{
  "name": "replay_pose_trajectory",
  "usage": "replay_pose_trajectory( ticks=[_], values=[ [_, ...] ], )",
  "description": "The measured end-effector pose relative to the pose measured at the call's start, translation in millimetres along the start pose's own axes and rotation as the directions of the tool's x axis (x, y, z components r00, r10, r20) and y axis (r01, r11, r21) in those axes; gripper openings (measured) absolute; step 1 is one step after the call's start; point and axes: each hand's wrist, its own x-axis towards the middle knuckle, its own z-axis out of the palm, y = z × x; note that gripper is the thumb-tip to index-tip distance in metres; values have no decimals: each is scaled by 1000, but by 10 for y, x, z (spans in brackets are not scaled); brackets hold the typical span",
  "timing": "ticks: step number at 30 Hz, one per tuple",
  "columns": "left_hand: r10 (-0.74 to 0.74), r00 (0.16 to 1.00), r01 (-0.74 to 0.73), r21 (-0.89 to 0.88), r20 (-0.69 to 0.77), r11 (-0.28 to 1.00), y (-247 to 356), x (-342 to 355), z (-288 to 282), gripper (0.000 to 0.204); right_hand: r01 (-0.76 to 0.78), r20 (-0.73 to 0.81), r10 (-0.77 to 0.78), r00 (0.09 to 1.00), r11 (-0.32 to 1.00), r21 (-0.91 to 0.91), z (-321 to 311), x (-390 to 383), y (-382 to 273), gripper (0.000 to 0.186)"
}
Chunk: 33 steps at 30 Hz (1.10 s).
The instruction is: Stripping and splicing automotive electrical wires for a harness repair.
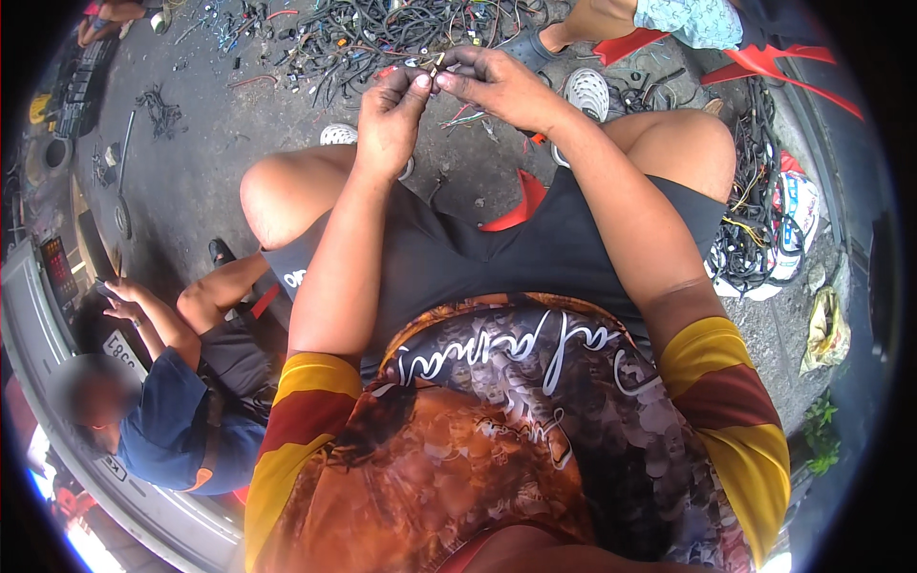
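My left hand (pixel 394 116) and my right hand (pixel 495 84) meet beyond my knees, with fingertips almost touching. Between them is a small brass-coloured piece (pixel 439 60), pinched by thumbs and fingers. It is too small to tell its exact kind. Dark smudges mark the fingers of both hands. Just past my hands lies a large tangled heap of cut wiring harness (pixel 382 38), mostly black, with coloured wires and small connectors among it.
A person in a dark blue shirt (pixel 181 420) sits at my left, beside a grey vehicle. Another person's leg (pixel 597 24) and red plastic stool parts (pixel 764 65) are at the far right. More black wiring (pixel 750 239) lies on a white sack (pixel 798 215) at my right.
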Motion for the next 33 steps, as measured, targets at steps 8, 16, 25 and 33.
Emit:
replay_pose_trajectory(
  ticks=[8,16,25,33],
  values=[
    [46,996,-51,61,77,997,11,-10,36,17,53,33,-55,998,997,47,-45,-39,-45,37],
    [181,983,-179,283,19,942,24,-14,27,19,55,41,-56,998,998,26,-65,-14,-18,36],
    [159,981,-103,394,-113,913,17,-91,-27,19,-281,-153,280,948,960,13,-452,161,559,37],
    [53,995,-26,293,-86,956,5,-65,-56,22,-43,55,38,998,995,88,-24,-73,-91,42]
  ],
)
